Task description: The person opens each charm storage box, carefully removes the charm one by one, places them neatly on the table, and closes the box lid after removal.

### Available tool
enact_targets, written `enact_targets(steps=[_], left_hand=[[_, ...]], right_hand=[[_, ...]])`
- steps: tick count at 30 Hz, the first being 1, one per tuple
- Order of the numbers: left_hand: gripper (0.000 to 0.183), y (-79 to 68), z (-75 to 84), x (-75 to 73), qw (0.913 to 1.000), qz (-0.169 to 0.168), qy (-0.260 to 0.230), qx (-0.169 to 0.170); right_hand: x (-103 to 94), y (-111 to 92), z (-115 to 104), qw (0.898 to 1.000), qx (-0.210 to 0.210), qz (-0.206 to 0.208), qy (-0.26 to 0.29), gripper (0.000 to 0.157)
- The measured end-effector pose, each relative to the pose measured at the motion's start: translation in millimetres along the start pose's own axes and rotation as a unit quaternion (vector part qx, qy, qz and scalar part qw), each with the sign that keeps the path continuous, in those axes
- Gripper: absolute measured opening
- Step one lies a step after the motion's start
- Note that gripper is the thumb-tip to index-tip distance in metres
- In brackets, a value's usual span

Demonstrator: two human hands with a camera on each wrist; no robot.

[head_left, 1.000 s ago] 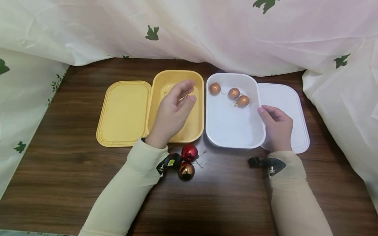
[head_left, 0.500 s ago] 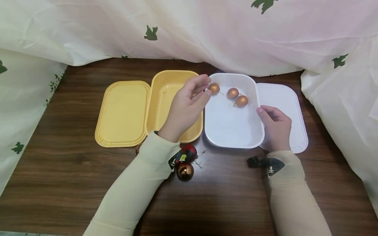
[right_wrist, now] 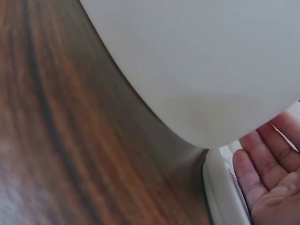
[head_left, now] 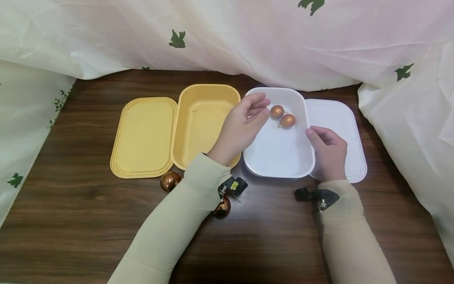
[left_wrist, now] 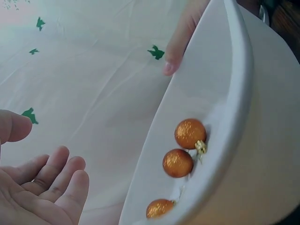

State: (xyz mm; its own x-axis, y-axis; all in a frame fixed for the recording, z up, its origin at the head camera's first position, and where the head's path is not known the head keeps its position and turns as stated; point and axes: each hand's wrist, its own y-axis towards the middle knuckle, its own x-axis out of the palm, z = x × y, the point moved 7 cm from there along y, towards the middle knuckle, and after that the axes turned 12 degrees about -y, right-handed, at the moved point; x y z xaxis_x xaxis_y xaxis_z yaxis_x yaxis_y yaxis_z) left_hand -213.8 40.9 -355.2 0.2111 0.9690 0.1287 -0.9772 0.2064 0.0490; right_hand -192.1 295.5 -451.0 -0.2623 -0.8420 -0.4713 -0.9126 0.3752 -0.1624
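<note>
My left hand (head_left: 244, 126) hovers over the left side of the white container (head_left: 278, 152), fingers loosely bent and holding nothing. My right hand (head_left: 328, 152) grips that container's right wall, its thumb over the rim and its fingers outside. Inside lie a glittery orange bauble (head_left: 277, 111) and another orange bauble (head_left: 287, 120) near the back. The left wrist view also shows a third orange bauble (left_wrist: 160, 208) in there, which my left hand hides in the head view.
The yellow container (head_left: 203, 134) stands left of the white one, beside a yellow lid (head_left: 143, 138). A white lid (head_left: 354, 146) lies at right. In front are a shiny copper bauble (head_left: 170, 181) and another copper bauble (head_left: 222, 208), partly behind my left sleeve. A curtain (head_left: 220, 43) borders the table.
My left hand has moved right, from above the yellow container to above the white one. The left forearm now covers the red bauble and uncovers a copper one. The right hand keeps its grip.
</note>
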Motion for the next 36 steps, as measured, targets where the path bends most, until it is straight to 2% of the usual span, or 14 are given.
enact_targets(steps=[3, 8, 15, 24, 30, 36], left_hand=[[0.045, 4.2, -0.9, 6.1, 0.9998, -0.005, 0.008, -0.016], [0.043, 12.9, -1.6, 18.3, 0.9989, -0.018, 0.040, -0.020], [0.035, 26.0, -7.5, 33.5, 0.9978, -0.035, 0.041, -0.038], [0.038, 40.4, -17.4, 38.3, 0.9968, -0.011, 0.043, -0.066], [0.038, 49.9, -27.2, 41.7, 0.9940, -0.011, 0.060, -0.090], [0.038, 60.5, -33.8, 43.8, 0.9917, -0.016, 0.088, -0.092]], right_hand=[[0.3, 1, 1, 1.000, 0.000, 0.000, 0.007, 0.040], [0.7, 2, 1, 1.000, -0.010, 0.002, 0.004, 0.040], [-0.2, 4, 2, 1.000, -0.022, 0.003, -0.005, 0.039], [0.6, 2, 1, 1.000, -0.016, 0.002, -0.017, 0.041], [1.3, 1, 2, 1.000, -0.010, -0.002, -0.029, 0.042], [0.8, 3, 1, 0.999, -0.010, 0.003, -0.031, 0.043]])
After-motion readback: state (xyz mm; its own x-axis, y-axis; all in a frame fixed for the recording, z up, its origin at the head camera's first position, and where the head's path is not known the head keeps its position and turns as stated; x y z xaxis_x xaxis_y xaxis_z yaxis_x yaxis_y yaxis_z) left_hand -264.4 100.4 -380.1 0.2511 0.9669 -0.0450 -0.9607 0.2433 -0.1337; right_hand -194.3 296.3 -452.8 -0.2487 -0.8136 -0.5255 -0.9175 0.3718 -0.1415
